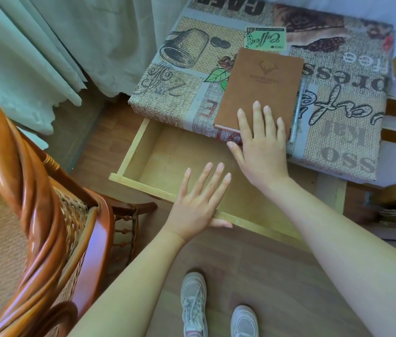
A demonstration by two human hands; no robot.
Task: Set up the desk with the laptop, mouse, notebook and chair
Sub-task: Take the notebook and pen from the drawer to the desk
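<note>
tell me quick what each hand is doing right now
Left hand: open, fingers spread, resting on the front edge of the open drawer, holding nothing.
Right hand: open, flat on the brown notebook, not gripping it.

Bare forearms without sleeves, pale grey-white laced sneakers (194, 305), pink-trimmed heel

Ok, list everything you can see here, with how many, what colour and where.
Notebook: one, brown, on the desk near its front edge.
Pen: one, silvery, right beside the notebook.
Desk: one, covered in coffee-print cloth, upper right.
Drawer: one, pale wood, pulled open below the desk, nothing visible inside.
Chair: one, reddish-brown rattan, left.
Curtain: pale green-white, upper left.
Shoes: two, white, on the wooden floor.
Left hand: open, on the drawer's front rail.
Right hand: flat, fingers on the notebook.
</note>
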